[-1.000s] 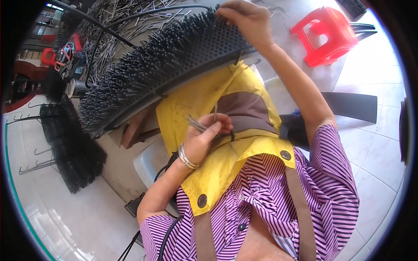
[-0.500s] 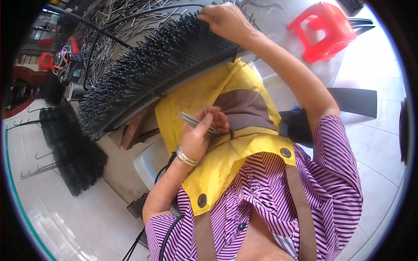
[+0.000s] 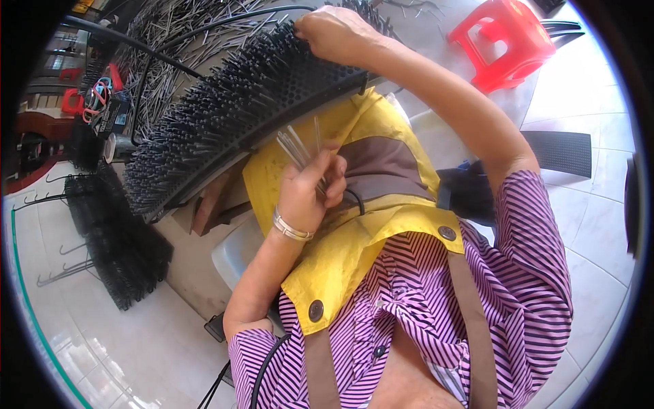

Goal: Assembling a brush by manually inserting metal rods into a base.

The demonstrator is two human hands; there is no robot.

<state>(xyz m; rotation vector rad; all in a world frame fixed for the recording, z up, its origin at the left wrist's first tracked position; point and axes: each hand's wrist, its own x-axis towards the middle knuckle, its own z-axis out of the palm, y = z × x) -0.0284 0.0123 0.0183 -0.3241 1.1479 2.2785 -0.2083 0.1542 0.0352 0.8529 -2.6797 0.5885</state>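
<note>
My left hand [image 3: 312, 184], a silver bangle at its wrist, is closed round a bundle of thin metal rods [image 3: 293, 146] above my lap. One rod stands apart from the others between its fingers. Farther off, a curved black perforated panel [image 3: 300, 88] lies tilted, and dark thin pins [image 3: 211, 123] stick up densely from it. At the panel's far right part my right hand [image 3: 337, 34] is closed, thumb and fingertips pinched together among the pins. Whatever those fingertips hold is too small to make out. A yellow apron [image 3: 272, 170] covers my lap below the panel.
Loose metal rods [image 3: 197, 41] lie heaped beyond the panel, with a black cable [image 3: 231, 22] crossing them. A red plastic stool [image 3: 518, 48] stands at far right, near a dark textured mat [image 3: 562, 153]. Black mesh-like strips on hooks [image 3: 122, 238] are at left.
My left hand has risen slightly and turned, so the rods point more upward. My right hand has shifted a little to the left along the pins.
</note>
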